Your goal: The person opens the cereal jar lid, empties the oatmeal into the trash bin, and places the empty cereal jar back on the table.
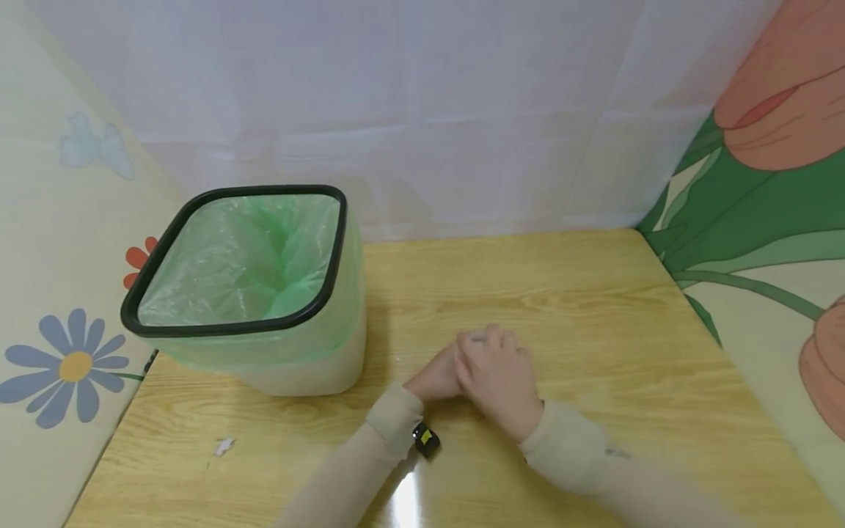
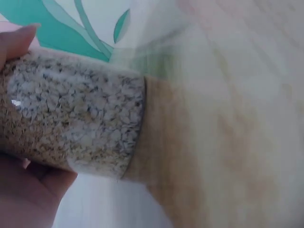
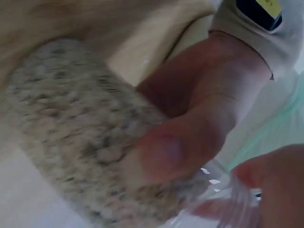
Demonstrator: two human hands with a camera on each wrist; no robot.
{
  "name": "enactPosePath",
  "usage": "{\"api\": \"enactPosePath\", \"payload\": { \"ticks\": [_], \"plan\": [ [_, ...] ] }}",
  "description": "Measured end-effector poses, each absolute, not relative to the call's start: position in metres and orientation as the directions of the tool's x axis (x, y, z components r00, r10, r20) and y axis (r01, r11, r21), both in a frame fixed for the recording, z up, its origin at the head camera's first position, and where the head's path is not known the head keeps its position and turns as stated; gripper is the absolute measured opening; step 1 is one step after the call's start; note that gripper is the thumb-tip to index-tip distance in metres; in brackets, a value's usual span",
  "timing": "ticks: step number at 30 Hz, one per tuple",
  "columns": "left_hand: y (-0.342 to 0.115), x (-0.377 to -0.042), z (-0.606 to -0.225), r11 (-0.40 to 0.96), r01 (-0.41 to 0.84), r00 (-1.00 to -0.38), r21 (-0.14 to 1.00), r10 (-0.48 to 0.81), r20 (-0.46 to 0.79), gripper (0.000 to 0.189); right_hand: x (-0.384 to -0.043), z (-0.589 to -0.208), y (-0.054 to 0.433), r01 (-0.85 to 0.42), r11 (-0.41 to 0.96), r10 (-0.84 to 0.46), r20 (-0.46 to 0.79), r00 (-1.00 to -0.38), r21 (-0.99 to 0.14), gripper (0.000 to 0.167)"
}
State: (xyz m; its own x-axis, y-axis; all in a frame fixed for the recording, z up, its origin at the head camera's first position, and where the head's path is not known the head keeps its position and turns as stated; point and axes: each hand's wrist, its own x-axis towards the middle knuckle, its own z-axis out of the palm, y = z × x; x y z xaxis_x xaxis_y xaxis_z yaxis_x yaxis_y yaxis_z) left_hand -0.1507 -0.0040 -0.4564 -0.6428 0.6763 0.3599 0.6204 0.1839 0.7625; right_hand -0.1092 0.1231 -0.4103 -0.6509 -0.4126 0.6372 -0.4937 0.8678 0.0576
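A clear jar (image 2: 78, 111) filled with pale, dark-flecked flakes like rolled oats lies tilted in my left hand (image 1: 438, 374). The left thumb (image 3: 166, 156) presses along the jar's side in the right wrist view. My right hand (image 1: 500, 378) covers the left one in the head view, so the jar is nearly all hidden there. At the jar's clear, ribbed end, my right fingers (image 3: 285, 185) curl around it, close to the left thumb. The jar's flat base points away from the hands in the left wrist view.
A white bin (image 1: 310, 378) with a black rim (image 1: 231, 329) and a green plastic liner (image 1: 224, 257) stands left of my hands. A small white scrap (image 1: 225, 446) lies on the wooden table (image 1: 594, 293) at front left. White sheeting (image 1: 409, 110) backs the table.
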Motion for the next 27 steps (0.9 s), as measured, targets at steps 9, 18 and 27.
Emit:
{"api": "enactPosePath", "payload": {
  "ticks": [9,18,27],
  "plan": [
    [-0.003,-0.143,-0.458,0.208,0.52,-0.738,0.829,0.598,0.313,0.045,-0.112,-0.417,0.113,-0.413,0.91,-0.324,0.683,-0.655,0.035,0.026],
    [-0.006,-0.147,-0.455,0.241,0.578,-0.689,0.78,0.655,0.309,0.063,-0.123,-0.424,0.125,-0.561,0.826,-0.413,0.727,-0.549,0.046,0.039],
    [-0.01,-0.153,-0.455,0.226,0.515,-0.67,0.827,0.708,0.223,0.061,-0.133,-0.42,0.14,-0.733,0.675,-0.577,0.679,-0.455,0.083,0.047]
  ]
}}
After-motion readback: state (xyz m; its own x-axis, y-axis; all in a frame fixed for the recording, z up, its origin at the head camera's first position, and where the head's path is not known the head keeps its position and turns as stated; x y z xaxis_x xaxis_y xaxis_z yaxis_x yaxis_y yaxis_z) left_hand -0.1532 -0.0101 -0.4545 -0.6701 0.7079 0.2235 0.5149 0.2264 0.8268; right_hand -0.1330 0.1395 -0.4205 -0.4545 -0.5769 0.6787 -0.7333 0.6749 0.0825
